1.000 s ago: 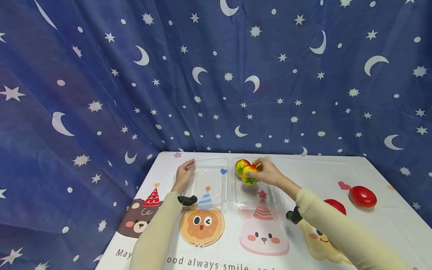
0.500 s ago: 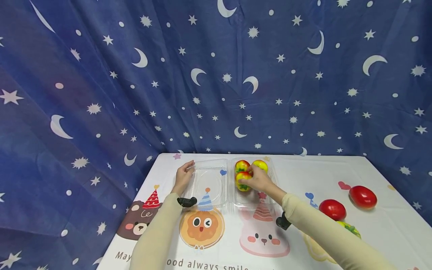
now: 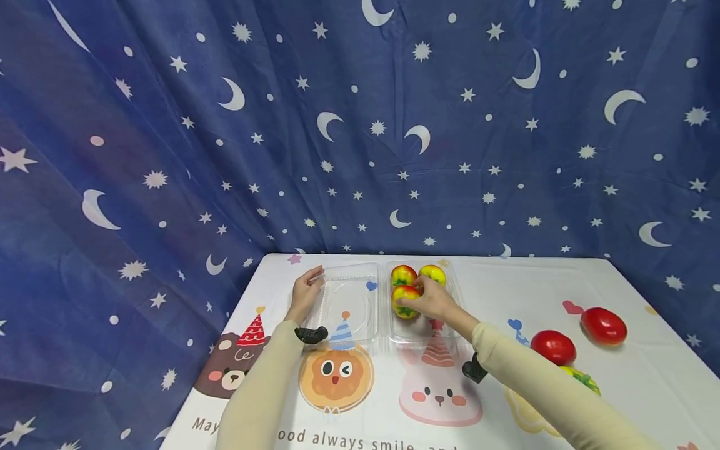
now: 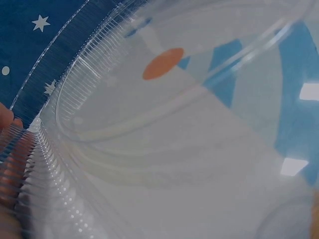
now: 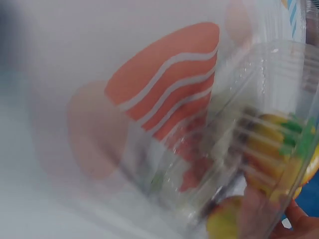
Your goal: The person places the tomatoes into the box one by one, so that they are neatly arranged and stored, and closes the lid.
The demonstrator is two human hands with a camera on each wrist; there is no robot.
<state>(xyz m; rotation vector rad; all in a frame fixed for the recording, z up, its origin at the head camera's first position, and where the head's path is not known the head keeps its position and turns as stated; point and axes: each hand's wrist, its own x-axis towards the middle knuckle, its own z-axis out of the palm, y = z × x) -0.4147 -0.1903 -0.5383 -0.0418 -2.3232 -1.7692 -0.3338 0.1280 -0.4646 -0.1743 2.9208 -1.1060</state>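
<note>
Head: left hand (image 3: 305, 295) grips the left rim of a clear clamshell container (image 3: 368, 328), center of frame on the tabletop (image 3: 506, 287). Right hand (image 3: 437, 302) grasps the front yellow-red fruit (image 3: 404, 305) in the container's right half; back-left fruit (image 3: 402, 275) and back-right fruit (image 3: 434, 273) sit just beyond. Lower right: near red fruit (image 3: 553, 347), far red fruit (image 3: 604, 326), plus yellow-green fruit (image 3: 585, 379) partly behind the right sleeve (image 3: 551, 394).

Left wrist: fingers (image 4: 5, 117) at left edge, against ribbed container wall.

Right wrist: blurry; fruit lower right, grip unclear here.
</note>
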